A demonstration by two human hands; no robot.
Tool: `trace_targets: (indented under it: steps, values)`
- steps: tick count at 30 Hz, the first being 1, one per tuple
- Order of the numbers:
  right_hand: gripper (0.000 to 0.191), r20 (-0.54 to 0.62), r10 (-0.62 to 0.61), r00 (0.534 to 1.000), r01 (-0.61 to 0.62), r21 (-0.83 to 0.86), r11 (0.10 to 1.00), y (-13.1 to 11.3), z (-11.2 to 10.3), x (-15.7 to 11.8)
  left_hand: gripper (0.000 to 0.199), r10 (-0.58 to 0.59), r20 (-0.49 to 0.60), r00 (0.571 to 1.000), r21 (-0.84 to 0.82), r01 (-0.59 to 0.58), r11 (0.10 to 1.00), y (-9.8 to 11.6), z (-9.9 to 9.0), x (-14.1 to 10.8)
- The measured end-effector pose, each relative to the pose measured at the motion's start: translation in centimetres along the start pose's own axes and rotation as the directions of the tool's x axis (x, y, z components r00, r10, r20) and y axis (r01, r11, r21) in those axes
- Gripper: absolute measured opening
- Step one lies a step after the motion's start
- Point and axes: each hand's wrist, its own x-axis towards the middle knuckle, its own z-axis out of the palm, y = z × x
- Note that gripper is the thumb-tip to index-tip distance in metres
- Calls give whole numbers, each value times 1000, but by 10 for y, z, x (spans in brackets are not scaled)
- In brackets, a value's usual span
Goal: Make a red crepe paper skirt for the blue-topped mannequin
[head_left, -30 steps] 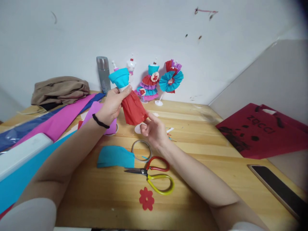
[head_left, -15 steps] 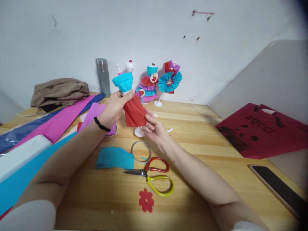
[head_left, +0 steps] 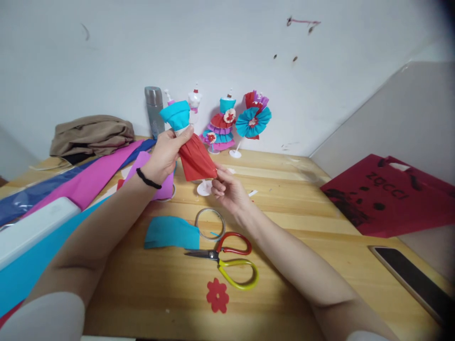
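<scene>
A small dress form wears a blue top and a red skirt, and it tilts to the left above the table. Closed around its waist is my left hand. The fingers of my right hand pinch the skirt's lower right corner. Under the skirt shows the form's white round base. Nearer to me lie a blue paper piece, a ring of tape, scissors with red and yellow handles, and a red paper flower.
Against the wall stand two decorated dress forms, a plain one and a flask. Brown cloth and coloured paper lie left. A red bag and phone are right.
The held dress form has moved slightly left and leans further, with my left hand around it. Its red skirt is spread wider at the bottom. The view has shifted a little.
</scene>
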Motion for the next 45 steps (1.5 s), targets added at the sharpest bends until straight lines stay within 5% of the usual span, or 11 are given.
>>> trace_targets:
  steps: [4, 7, 12, 14, 16, 18, 20, 23, 27, 33, 45]
  values:
    - [25, -97, -30, 995, 15, -150, 989, -4, -1, 2, 21, 24, -28, 999, -17, -24, 1000, -2, -2, 3]
    - [20, -175, -224, 959, 154, -342, 927, -11, -3, 2, 23, 15, -3, 1000, -14, -15, 1000, -5, -1, 1]
    - [5, 68, -608, 791, 494, -656, 570, -13, 1, -7, 19, -23, 38, 999, 66, 21, 998, -10, 5, -6]
    - [19, 156, -475, 866, 427, -725, 540, -8, 4, -13, 18, 0, 26, 1000, 78, -2, 997, -11, 6, -6]
    - [24, 137, -178, 974, 220, -744, 631, 0, 7, -18, 19, 34, 6, 999, 51, -34, 998, -10, 5, -5]
    - [19, 69, 93, 993, -26, -649, 760, 9, 10, -22, 21, 67, -19, 998, 8, -67, 998, -8, 4, -3]
    - [33, 36, 199, 979, -162, -444, 881, 17, 13, -24, 22, 90, -43, 995, -41, -92, 995, -5, 4, -2]
    - [44, 38, 160, 986, -152, -165, 975, 25, 17, -26, 24, 95, -44, 995, -83, -98, 992, -3, 5, -3]
    - [41, 8, 87, 996, -87, -38, 995, 31, 19, -29, 27, 84, 1, 996, -71, -84, 994, -4, 11, -9]
    - [39, -63, 0, 998, 0, 1, 1000, 37, 21, -35, 35, 46, 45, 998, -111, -41, 993, -5, 15, -14]
    - [23, -62, 141, 988, -148, -133, 980, 33, 21, -28, 35, 0, 41, 999, -123, 6, 992, -7, 18, -19]
